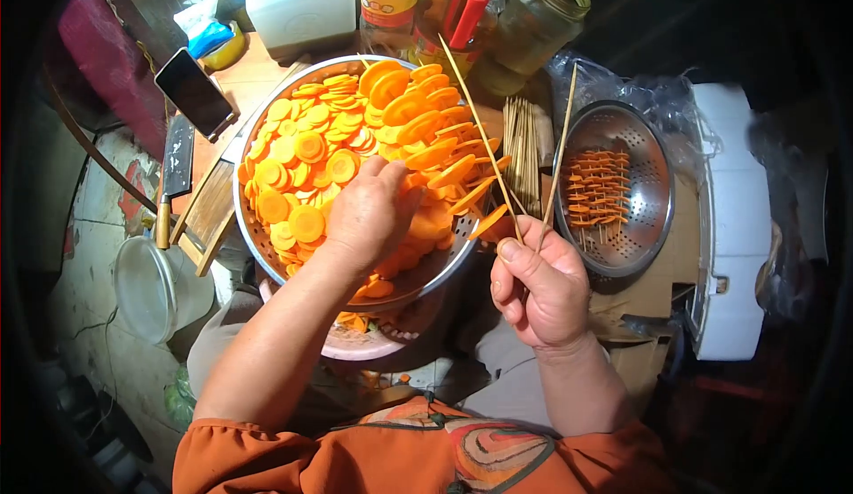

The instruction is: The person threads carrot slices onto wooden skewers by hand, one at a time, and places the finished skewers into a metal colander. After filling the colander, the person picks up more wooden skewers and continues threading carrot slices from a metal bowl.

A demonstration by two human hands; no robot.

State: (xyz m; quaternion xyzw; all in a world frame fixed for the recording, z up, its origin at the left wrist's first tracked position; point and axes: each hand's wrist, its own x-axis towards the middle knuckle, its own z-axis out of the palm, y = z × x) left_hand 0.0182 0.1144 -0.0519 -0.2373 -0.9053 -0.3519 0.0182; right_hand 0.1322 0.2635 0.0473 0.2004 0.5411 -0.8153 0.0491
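Note:
My left hand (373, 214) reaches over a large metal colander (244, 183), fingers curled down among round carrot slices (306, 146). Its fingertips are hidden, so I cannot make out what they grip. Pinched between thumb and fingers, my right hand (544, 291) holds the lower ends of several wooden skewers (475, 114) at the colander's right edge. Two of these show bare lengths pointing up and away. Rows of carrot slices (433, 154), spaced apart, lean from that hand across the colander and look threaded on skewers.
A bundle of bare skewers (522, 147) lies right of the colander. Beyond it, a smaller colander (656, 227) holds loaded skewers (597, 187). A cleaver (178, 156), a phone (194, 92) and a wooden slicer (213, 214) are at left. A jug (300, 10) and glass jar (542, 23) stand behind.

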